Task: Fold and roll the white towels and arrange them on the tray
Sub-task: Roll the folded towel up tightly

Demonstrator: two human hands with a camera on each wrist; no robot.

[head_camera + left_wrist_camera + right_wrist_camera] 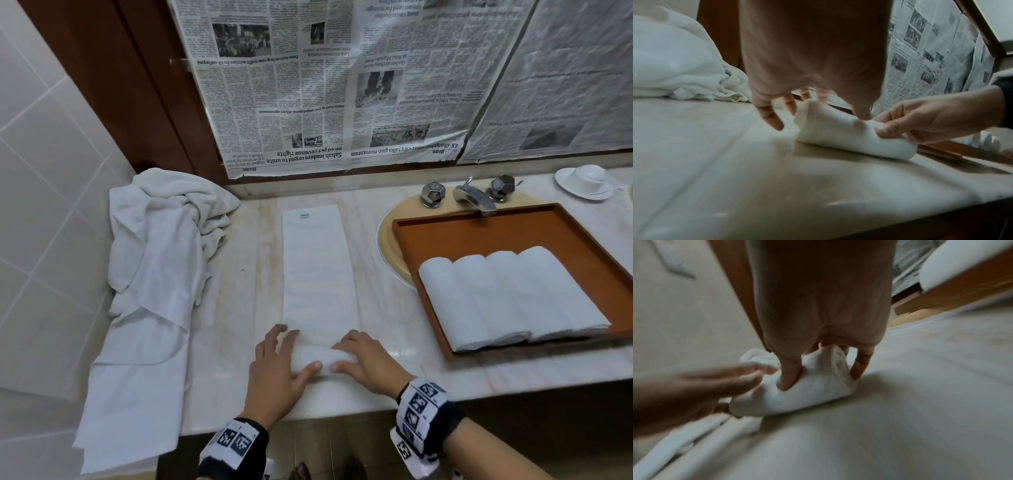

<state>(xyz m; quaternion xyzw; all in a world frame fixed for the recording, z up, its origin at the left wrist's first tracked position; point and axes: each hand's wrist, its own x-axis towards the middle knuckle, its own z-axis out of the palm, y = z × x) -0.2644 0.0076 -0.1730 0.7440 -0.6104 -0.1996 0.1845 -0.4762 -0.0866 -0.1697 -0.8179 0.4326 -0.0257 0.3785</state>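
A white towel (318,267) lies folded into a long strip on the marble counter, and its near end is wound into a roll (323,358) (838,136) (807,394). My right hand (363,359) (818,321) grips the roll's right end, thumb pressed into the near side and fingers curled behind. My left hand (284,359) (813,65) arches over the left end with fairly straight fingers, its thumb touching the roll. A brown tray (513,226) over the sink holds several rolled white towels (507,294) side by side.
A heap of unfolded white towels (161,240) fills the counter's left end and hangs over the front edge. A chrome faucet (474,197) stands behind the tray, with a cup on a saucer (585,180) at the far right. Newspaper (342,85) covers the wall behind.
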